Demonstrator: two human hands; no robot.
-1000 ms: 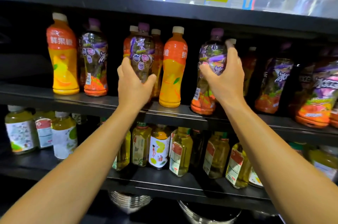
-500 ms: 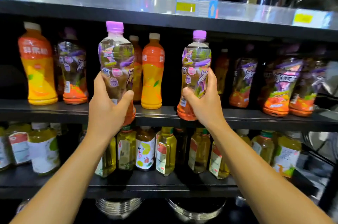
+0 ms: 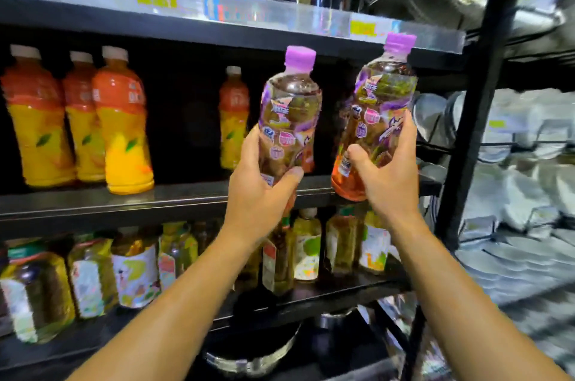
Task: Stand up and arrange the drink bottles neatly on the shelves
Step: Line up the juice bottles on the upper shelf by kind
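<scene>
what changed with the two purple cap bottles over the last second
Both were lifted off the middle shelf and carried rightward toward its end. The left hand grips the left purple-cap bottle; the right hand grips the right purple-cap bottle, now tilted. The orange bottles stayed standing.

- Left hand [image 3: 258, 194]: bare, no glove, ring or watch to be seen.
- Right hand [image 3: 389, 181]: bare likewise, short trimmed nails.
- Both forearms are uncovered right down to the frame's lower edge; no sleeve shows.
</scene>
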